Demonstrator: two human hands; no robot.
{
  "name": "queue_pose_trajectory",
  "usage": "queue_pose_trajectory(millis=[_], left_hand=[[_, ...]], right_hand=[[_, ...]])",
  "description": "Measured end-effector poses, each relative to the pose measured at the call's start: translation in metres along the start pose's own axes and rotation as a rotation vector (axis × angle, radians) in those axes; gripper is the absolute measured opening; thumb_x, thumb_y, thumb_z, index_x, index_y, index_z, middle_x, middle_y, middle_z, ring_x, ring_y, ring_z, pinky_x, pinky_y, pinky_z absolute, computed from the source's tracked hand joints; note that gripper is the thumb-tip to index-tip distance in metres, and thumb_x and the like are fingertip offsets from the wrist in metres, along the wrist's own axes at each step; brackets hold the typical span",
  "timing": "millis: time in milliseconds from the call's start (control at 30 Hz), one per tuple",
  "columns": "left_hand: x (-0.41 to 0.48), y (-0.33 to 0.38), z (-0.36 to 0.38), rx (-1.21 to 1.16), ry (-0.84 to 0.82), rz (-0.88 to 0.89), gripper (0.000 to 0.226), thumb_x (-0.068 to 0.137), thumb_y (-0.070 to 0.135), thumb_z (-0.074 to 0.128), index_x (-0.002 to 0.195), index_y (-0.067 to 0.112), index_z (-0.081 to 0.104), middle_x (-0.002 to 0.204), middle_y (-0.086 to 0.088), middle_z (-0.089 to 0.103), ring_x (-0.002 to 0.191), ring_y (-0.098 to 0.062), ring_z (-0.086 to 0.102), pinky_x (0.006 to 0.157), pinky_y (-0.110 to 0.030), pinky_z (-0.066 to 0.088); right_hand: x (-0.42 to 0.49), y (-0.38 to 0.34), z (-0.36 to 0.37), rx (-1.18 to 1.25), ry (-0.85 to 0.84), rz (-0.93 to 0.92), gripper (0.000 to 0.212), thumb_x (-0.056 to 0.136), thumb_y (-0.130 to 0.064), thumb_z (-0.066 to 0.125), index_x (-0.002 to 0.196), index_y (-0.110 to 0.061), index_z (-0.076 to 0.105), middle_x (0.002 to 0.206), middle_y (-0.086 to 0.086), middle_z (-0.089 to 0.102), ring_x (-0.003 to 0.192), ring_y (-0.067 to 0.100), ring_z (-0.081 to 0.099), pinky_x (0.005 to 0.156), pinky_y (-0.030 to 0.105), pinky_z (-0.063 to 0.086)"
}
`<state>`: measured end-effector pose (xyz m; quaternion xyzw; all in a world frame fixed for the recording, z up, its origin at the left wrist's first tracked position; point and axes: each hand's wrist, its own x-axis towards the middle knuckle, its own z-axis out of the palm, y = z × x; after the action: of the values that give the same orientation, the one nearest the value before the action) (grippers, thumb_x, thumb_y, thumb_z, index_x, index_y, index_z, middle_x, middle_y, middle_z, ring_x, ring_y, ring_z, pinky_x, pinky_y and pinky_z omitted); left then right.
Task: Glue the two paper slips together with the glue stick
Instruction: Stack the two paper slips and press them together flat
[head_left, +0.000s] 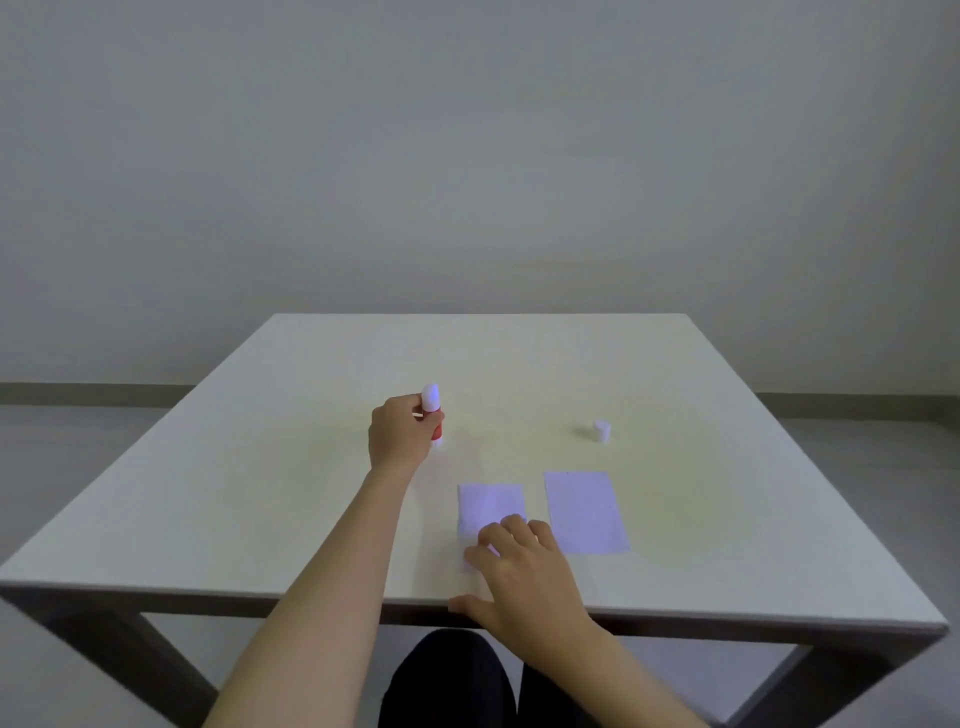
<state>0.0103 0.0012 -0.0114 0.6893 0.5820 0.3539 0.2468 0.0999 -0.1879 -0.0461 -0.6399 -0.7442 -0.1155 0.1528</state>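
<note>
A red glue stick (432, 412) with a white top stands upright on the table, left of centre, and my left hand (397, 434) is wrapped around it. Two pale paper slips lie side by side near the front edge. My right hand (519, 571) rests with spread fingers on the near end of the left slip (490, 504), covering part of it. The right slip (584, 512) lies flat and untouched. A small white cap (601, 431) stands alone farther back on the right.
The white table (260, 493) has its front edge just below my right hand. A plain grey wall stands behind the table. Dark-clothed legs show under the table's front edge.
</note>
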Motion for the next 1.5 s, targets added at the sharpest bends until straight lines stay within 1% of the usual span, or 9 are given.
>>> queue_pose_trajectory(millis=[167, 333, 533, 633, 700, 800, 933, 1133, 1500], left_hand=[[-0.003, -0.004, 0.004, -0.041, 0.052, 0.007, 0.037, 0.087, 0.027, 0.052, 0.059, 0.007, 0.064, 0.059, 0.001, 0.071, 0.057, -0.015, 0.053, 0.054, -0.024, 0.04], [-0.001, -0.006, 0.007, -0.026, 0.048, 0.028, 0.041, 0.09, 0.032, 0.048, 0.059, 0.009, 0.062, 0.058, 0.001, 0.07, 0.062, -0.015, 0.058, 0.058, -0.026, 0.042], [-0.004, -0.016, 0.008, -0.057, 0.016, -0.007, 0.018, 0.083, 0.025, 0.058, 0.079, 0.012, 0.07, 0.081, 0.0, 0.075, 0.072, -0.017, 0.06, 0.053, -0.021, 0.036], [-0.011, -0.019, 0.007, -0.079, -0.024, -0.081, 0.058, 0.08, 0.029, 0.068, 0.133, 0.01, 0.05, 0.132, -0.007, 0.056, 0.112, -0.022, 0.056, 0.086, -0.03, 0.046], [-0.028, -0.013, 0.008, -0.1, 0.136, -0.041, 0.08, 0.079, 0.032, 0.069, 0.144, 0.009, 0.03, 0.145, -0.012, 0.036, 0.134, -0.025, 0.036, 0.106, -0.039, 0.035], [-0.072, 0.006, 0.019, -0.272, 0.318, 0.182, 0.057, 0.084, 0.029, 0.063, 0.133, 0.009, 0.042, 0.127, -0.007, 0.047, 0.112, -0.018, 0.051, 0.093, -0.031, 0.043], [-0.119, 0.026, 0.04, -0.497, 0.058, 0.006, 0.021, 0.084, 0.029, 0.064, 0.102, 0.019, 0.06, 0.089, 0.007, 0.064, 0.074, 0.0, 0.063, 0.071, -0.026, 0.055], [-0.123, 0.042, 0.048, -0.625, -0.089, -0.16, 0.012, 0.077, 0.015, 0.073, 0.082, 0.02, 0.063, 0.077, 0.002, 0.07, 0.068, -0.015, 0.067, 0.069, -0.03, 0.057], [-0.124, 0.039, 0.054, -0.343, -0.227, -0.146, 0.022, 0.07, 0.023, 0.078, 0.086, 0.024, 0.063, 0.071, 0.005, 0.072, 0.077, -0.012, 0.066, 0.066, -0.025, 0.047]], right_hand=[[-0.009, -0.001, 0.003, -0.005, 0.039, -0.051, 0.024, 0.049, -0.051, 0.076, 0.06, -0.032, 0.067, 0.065, -0.015, 0.061, 0.065, 0.01, 0.06, 0.077, 0.02, 0.041], [-0.013, -0.001, 0.0, 0.034, 0.143, -0.056, 0.019, 0.059, -0.026, 0.078, 0.055, -0.026, 0.06, 0.056, -0.012, 0.056, 0.058, 0.014, 0.055, 0.057, 0.022, 0.041], [-0.005, 0.026, -0.023, 0.467, 0.228, 0.264, 0.003, 0.081, -0.006, 0.066, 0.078, -0.007, 0.064, 0.077, 0.003, 0.061, 0.067, 0.022, 0.057, 0.053, 0.031, 0.049], [0.0, 0.042, -0.026, 0.686, 0.309, 0.471, 0.008, 0.084, -0.005, 0.061, 0.079, -0.012, 0.061, 0.074, -0.004, 0.058, 0.067, 0.016, 0.055, 0.061, 0.025, 0.047], [0.003, 0.052, -0.026, 0.88, 0.372, 0.658, 0.015, 0.085, -0.005, 0.061, 0.076, -0.017, 0.058, 0.071, -0.004, 0.062, 0.068, 0.018, 0.062, 0.062, 0.022, 0.051], [0.0, 0.061, -0.025, 1.476, 0.44, 0.919, 0.013, 0.086, 0.001, 0.06, 0.08, -0.009, 0.054, 0.079, 0.014, 0.067, 0.064, 0.022, 0.069, 0.063, 0.028, 0.059], [-0.006, 0.061, -0.021, 1.938, 0.491, 1.076, 0.013, 0.087, 0.007, 0.057, 0.083, -0.004, 0.053, 0.087, 0.021, 0.069, 0.069, 0.025, 0.071, 0.065, 0.028, 0.061], [-0.02, 0.071, -0.023, 1.81, 0.446, 1.038, 0.01, 0.087, 0.001, 0.061, 0.083, -0.005, 0.054, 0.082, 0.017, 0.069, 0.069, 0.026, 0.073, 0.067, 0.03, 0.061], [-0.025, 0.11, -0.027, 0.934, 0.17, 1.021, 0.023, 0.08, -0.014, 0.069, 0.059, -0.016, 0.06, 0.055, -0.006, 0.056, 0.049, 0.008, 0.046, 0.049, 0.019, 0.033]])
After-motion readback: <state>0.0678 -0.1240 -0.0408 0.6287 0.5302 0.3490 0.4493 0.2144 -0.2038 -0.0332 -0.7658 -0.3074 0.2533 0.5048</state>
